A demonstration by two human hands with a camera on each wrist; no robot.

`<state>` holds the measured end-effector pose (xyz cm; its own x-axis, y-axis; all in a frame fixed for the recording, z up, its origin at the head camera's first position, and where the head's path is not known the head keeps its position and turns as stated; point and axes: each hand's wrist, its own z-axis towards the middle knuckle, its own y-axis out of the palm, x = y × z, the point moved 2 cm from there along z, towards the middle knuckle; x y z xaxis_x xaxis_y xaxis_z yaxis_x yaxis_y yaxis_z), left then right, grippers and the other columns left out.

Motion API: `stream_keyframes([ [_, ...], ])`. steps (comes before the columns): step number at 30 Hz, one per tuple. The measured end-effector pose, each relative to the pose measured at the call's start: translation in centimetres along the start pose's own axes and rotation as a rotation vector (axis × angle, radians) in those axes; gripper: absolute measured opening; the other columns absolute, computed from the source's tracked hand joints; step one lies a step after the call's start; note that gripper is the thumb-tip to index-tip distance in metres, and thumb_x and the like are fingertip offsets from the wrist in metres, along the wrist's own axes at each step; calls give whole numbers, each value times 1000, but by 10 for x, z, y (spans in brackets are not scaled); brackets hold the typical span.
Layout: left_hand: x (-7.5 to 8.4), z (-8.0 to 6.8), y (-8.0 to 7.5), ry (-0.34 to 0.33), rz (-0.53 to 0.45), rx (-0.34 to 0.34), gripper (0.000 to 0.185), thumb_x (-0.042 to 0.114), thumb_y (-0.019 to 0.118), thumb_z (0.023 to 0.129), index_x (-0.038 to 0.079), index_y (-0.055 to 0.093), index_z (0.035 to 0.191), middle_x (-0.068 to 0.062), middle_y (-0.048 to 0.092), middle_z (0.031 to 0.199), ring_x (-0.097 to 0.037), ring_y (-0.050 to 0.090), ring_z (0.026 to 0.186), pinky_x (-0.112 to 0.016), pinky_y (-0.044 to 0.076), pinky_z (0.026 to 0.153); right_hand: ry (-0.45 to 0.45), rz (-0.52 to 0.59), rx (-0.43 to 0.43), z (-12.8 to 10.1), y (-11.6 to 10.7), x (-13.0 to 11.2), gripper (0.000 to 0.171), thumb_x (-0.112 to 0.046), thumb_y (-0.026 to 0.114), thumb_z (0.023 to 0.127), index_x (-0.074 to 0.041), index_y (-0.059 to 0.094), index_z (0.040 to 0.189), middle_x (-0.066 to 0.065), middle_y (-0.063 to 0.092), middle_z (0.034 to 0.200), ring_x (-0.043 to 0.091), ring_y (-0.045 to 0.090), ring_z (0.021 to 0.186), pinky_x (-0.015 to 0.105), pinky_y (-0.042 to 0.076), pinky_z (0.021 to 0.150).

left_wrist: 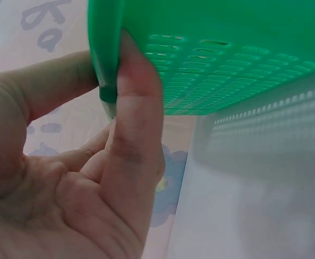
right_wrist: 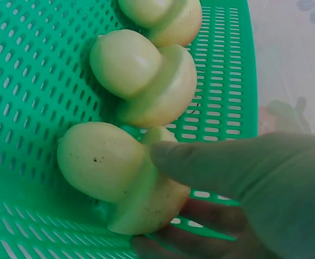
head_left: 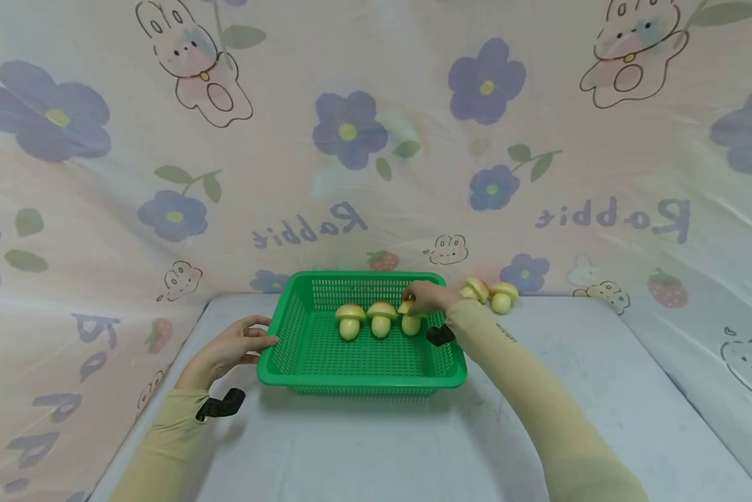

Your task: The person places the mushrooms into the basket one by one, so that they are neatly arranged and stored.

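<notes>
A green plastic basket (head_left: 363,381) with slotted walls stands on the white-covered table. My left hand (head_left: 234,346) holds its left rim, thumb on one side and fingers on the other in the left wrist view. Inside the basket, my right hand (head_left: 431,296) grips the cap of a toy mushroom (right_wrist: 100,162), with the thumb on one side and fingers under the other. Its pale, rounded stem points toward the front. To its left, a middle mushroom (head_left: 380,328) and a left mushroom (head_left: 350,328) sit in a row with it.
Two more mushrooms, one nearer (head_left: 503,298) and one partly behind my right wrist (head_left: 476,287), lie on the table right of the basket. A printed cloth (head_left: 413,181) with flowers and rabbits hangs behind the table. Black wrist cameras sit on both sleeves.
</notes>
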<state>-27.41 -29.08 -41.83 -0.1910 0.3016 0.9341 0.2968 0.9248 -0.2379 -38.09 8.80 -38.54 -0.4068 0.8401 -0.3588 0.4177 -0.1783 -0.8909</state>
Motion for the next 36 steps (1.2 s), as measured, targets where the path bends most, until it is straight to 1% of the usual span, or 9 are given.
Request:
stream_keyframes([
  [9, 2, 1, -1, -7, 3, -9, 59, 20, 68, 91, 1, 36, 138, -16, 58, 105, -24, 63, 84, -37, 55, 72, 2, -16, -5, 2, -1, 0, 40, -4, 65, 87, 5, 58, 125, 19, 60, 119, 32, 56, 109, 38, 48, 90],
  [14, 1, 0, -1, 0, 10, -14, 60, 20, 68, 91, 0, 36, 138, -16, 58, 104, -24, 64, 84, -37, 55, 72, 21, -15, 6, 2, 0, 0, 40, -1, 64, 87, 4, 59, 126, 19, 60, 119, 32, 56, 110, 38, 48, 91],
  [22, 2, 1, -2, -6, 7, -8, 59, 18, 68, 91, 0, 36, 137, -16, 58, 104, -24, 63, 84, -37, 55, 72, 53, -45, 11, 4, 0, 0, 37, 3, 60, 88, 1, 61, 125, 18, 60, 119, 32, 57, 108, 38, 48, 88],
  [24, 2, 1, -2, -6, 13, -8, 59, 18, 67, 92, 0, 35, 138, -16, 58, 104, -24, 63, 84, -37, 55, 72, 50, -42, 14, 3, -1, 0, 37, 4, 60, 88, 1, 61, 125, 18, 61, 117, 31, 57, 107, 38, 49, 87],
  [28, 2, 0, -1, -5, 10, -5, 58, 18, 67, 92, 0, 36, 137, -16, 58, 103, -25, 65, 85, -38, 55, 73, 44, -6, 23, 0, -4, 1, 44, 8, 58, 83, 2, 59, 126, 20, 61, 114, 33, 57, 107, 39, 49, 86],
  [31, 2, 0, -1, 2, 5, -14, 58, 17, 67, 92, 0, 35, 137, -16, 57, 102, -26, 65, 85, -38, 55, 73, 40, 37, 27, -2, -8, 3, 49, 9, 56, 80, 2, 57, 129, 21, 60, 115, 33, 56, 108, 39, 49, 87],
  [36, 1, 1, -2, 5, -13, -22, 59, 17, 68, 91, -2, 35, 137, -16, 57, 102, -25, 65, 85, -38, 55, 73, 2, 94, 5, -10, -17, -1, 45, 6, 56, 87, 2, 53, 132, 24, 58, 120, 35, 54, 112, 41, 48, 90],
])
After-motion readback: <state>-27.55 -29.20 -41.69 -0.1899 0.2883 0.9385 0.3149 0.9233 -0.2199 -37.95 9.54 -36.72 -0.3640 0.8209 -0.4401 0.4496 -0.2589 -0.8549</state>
